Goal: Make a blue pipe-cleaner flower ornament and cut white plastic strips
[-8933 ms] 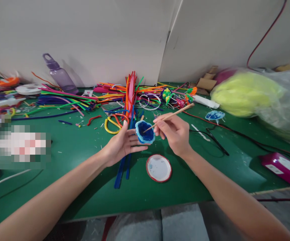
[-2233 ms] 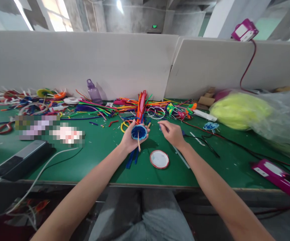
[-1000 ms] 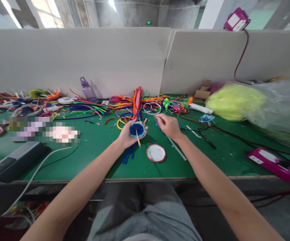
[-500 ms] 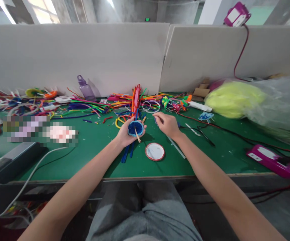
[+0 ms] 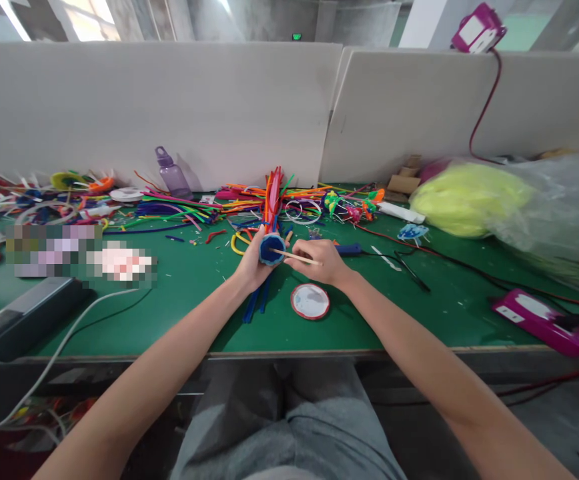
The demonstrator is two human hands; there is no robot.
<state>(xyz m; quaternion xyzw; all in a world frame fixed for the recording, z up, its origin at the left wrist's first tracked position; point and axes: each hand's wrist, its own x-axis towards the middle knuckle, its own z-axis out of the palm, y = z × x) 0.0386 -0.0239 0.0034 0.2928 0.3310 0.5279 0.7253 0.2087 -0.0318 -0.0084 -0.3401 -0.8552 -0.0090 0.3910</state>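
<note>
A small blue cup-like piece (image 5: 272, 249) with a light blue rim is held in my left hand (image 5: 252, 259), its opening facing me. From its inside a thin wooden stick (image 5: 297, 257) slants out to the right. My right hand (image 5: 319, 259) has its fingers closed around the stick's outer part. Below the hands lies a white round lid (image 5: 310, 301) with a red edge. Blue strips (image 5: 250, 307) stick out on the table under my left wrist. Behind the cup stands a bundle of red and pink pipe cleaners (image 5: 273, 193).
Colourful pipe cleaners (image 5: 179, 212) lie along the partition, near a purple bottle (image 5: 173, 175). A blue-handled tool (image 5: 348, 249) with a cable is right of my right hand. Farther right are yellow material in plastic (image 5: 469, 199) and a magenta power strip (image 5: 544, 320).
My right hand has moved left and down to the cup and taken hold of the stick. The stick now points right instead of down, and the cup has tilted.
</note>
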